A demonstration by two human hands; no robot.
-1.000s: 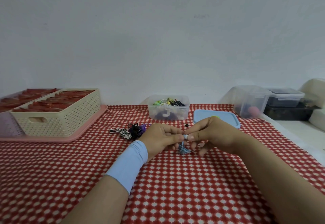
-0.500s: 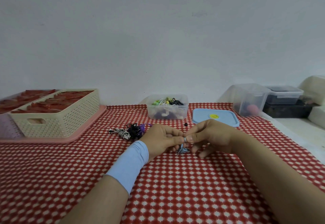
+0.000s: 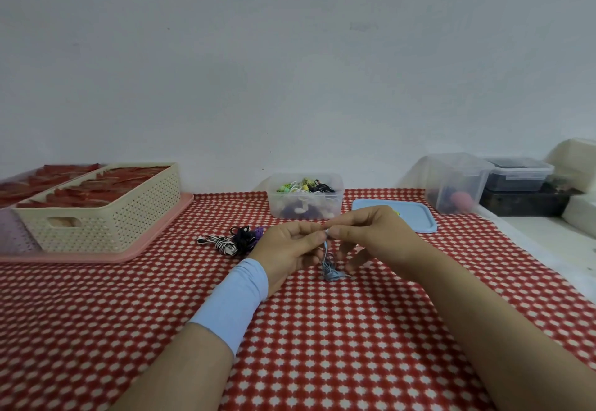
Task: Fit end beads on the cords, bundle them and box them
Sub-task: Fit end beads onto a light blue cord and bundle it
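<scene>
Over the middle of the red checked table, my left hand [image 3: 292, 247] and my right hand [image 3: 371, 236] meet fingertip to fingertip. Together they pinch the top end of a light blue cord [image 3: 329, 268], where a small pale bead shows between the fingertips. The cord hangs down into a loose pile on the cloth. Several bundled cords [image 3: 235, 241], black-and-white, black and purple, lie just left of my left hand. Behind my hands stands a clear plastic box [image 3: 306, 199] holding coloured cords and beads, its blue lid [image 3: 416, 217] lying flat to the right.
A cream woven basket [image 3: 106, 213] full of red items stands on a pink tray [image 3: 154, 242] at the left. On the right are a clear tilted container [image 3: 454, 181], a dark lidded box [image 3: 519, 175] and white boxes. A wall closes the back.
Both hands have lifted slightly, raising the cord's end so more of it hangs free above the cloth. The pinch at the cord's end is unchanged.
</scene>
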